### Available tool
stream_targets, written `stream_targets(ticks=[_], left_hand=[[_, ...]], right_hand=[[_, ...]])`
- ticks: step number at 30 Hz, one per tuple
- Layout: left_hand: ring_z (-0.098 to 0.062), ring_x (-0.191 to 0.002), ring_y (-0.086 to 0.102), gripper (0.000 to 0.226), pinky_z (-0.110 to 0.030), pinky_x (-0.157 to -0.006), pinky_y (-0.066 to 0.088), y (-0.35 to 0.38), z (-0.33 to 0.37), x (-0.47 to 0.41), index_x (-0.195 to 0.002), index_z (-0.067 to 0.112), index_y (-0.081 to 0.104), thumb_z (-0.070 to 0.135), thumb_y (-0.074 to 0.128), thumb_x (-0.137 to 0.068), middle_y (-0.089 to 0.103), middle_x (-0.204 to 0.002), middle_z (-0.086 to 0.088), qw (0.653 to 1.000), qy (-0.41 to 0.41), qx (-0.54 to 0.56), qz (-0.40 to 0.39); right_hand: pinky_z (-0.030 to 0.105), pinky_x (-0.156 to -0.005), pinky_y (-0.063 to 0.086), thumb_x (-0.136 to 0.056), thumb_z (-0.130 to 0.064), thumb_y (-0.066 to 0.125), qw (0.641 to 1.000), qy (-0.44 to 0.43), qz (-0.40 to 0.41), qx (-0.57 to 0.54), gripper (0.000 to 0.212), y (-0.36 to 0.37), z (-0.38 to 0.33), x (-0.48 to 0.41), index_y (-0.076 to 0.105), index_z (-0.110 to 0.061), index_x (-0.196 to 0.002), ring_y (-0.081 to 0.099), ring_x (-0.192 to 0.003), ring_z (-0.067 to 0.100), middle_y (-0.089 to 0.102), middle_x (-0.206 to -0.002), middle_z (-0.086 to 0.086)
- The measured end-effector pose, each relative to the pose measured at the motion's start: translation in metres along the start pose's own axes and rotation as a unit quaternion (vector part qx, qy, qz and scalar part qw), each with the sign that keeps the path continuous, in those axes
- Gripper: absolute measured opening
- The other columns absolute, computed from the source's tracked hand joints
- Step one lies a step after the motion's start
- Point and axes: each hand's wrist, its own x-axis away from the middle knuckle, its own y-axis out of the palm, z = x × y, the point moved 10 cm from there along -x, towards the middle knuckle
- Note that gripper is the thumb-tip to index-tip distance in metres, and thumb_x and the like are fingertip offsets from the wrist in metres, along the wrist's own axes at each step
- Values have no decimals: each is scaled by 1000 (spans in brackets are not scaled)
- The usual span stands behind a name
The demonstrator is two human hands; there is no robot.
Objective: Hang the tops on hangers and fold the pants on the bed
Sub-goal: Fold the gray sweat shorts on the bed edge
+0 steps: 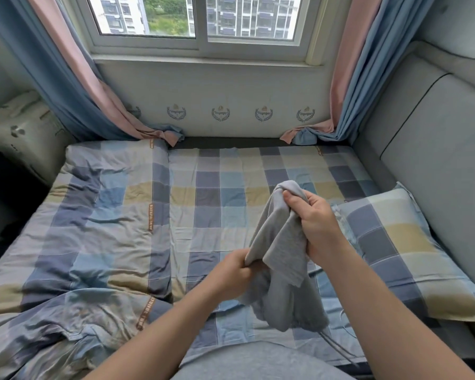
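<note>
Plainly, the main risk is misjudging the piece: the grey garment (281,270) is bunched and twisted, so I cannot tell whether it is a top or pants. A thin cord (337,346) trailing from its lower end hints at a drawstring waist, which would mean folding rather than hanging. If it is shaken out with the cloth still twisted between the two grips, it may open inside out or with one part caught in another, and the fold would come out lumpy. The loose cord could also get trapped under a fold. A weak pinch on either side would let one end drop onto the rumpled duvet (93,215) at the left of the frame, where the uneven surface makes flat folding harder; the smoother stretch of the bed (231,171) at the centre looks the better place to lay it. No hanger shows in this view.

The garment is held in the air above the bed, right of the frame's centre and near the checked pillow (412,256). The right hand (313,226) is clenched around its upper end, with cloth poking out above the fingers. The left hand (235,271), lower and further left, pinches an edge of the same cloth. The rest hangs below both hands toward the bottom of the frame.
</note>
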Motion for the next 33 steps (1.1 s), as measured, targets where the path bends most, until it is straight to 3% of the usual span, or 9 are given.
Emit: stream_targets(ticks=[5,9,13,17,20,22,24,26,33], left_hand=[[-16,-73,60,27,-33,-67,46,-41,5,-2,-74,22,65,27,49,-96,70,-77,-2,995,-32,-14,89],[-9,-68,63,30,-26,-62,48,-69,11,1,-78,20,67,23,51,-103,67,-69,8,983,-60,75,159],[-25,-92,71,24,-41,-84,57,-87,13,1,-95,9,72,22,54,-103,75,-91,-12,951,-85,226,195],[-18,-88,70,29,-27,-76,54,-93,33,-1,-104,5,69,21,45,-107,74,-96,-13,930,-70,310,182],[-21,-79,66,22,-30,-67,54,-92,42,-3,-100,9,62,25,47,-105,67,-89,-11,901,-85,386,182],[-20,-75,64,17,-34,-67,55,-91,46,-2,-96,12,60,26,53,-102,65,-85,-7,878,-94,431,187],[-18,-76,65,18,-31,-67,57,-93,54,-5,-92,12,57,22,49,-105,63,-85,-8,870,-66,456,176],[-16,-77,69,23,-27,-63,58,-98,58,-3,-91,10,58,21,45,-107,66,-85,-9,871,-47,460,167],[-20,-95,71,29,-35,-84,53,-96,27,5,-113,15,68,36,66,-93,75,-106,-5,954,-67,265,127]], right_hand=[[41,-87,55,-99,-17,60,998,23,60,7,13,-33,18,-14,65,-14,-110,65,-99,24,68,-107,9],[45,-100,52,-97,-14,62,997,34,43,55,21,-38,37,-19,61,-25,-116,62,-117,24,64,-125,4],[34,-96,53,-92,-24,70,986,43,-80,141,34,-6,55,-8,58,-26,-123,61,-120,18,63,-130,-3],[18,-101,43,-73,-39,85,941,65,-253,216,93,40,83,17,30,-43,-148,44,-130,-7,46,-144,-18],[5,-93,41,-72,-24,90,924,38,-287,248,104,73,96,31,23,-37,-151,42,-122,-22,48,-138,-24],[15,-97,47,-74,-28,89,930,4,-261,258,86,85,102,29,40,-28,-145,52,-120,-11,57,-132,-20],[20,-87,52,-83,-26,80,948,-22,-196,250,40,78,97,18,63,-23,-120,62,-102,-3,69,-110,-13],[18,-76,52,-91,-18,72,964,-6,-135,229,10,62,94,7,67,-20,-100,65,-85,0,71,-93,-12],[46,-83,60,-92,-8,69,993,111,-9,43,8,31,95,-9,73,-6,-98,73,-93,34,76,-98,15]])
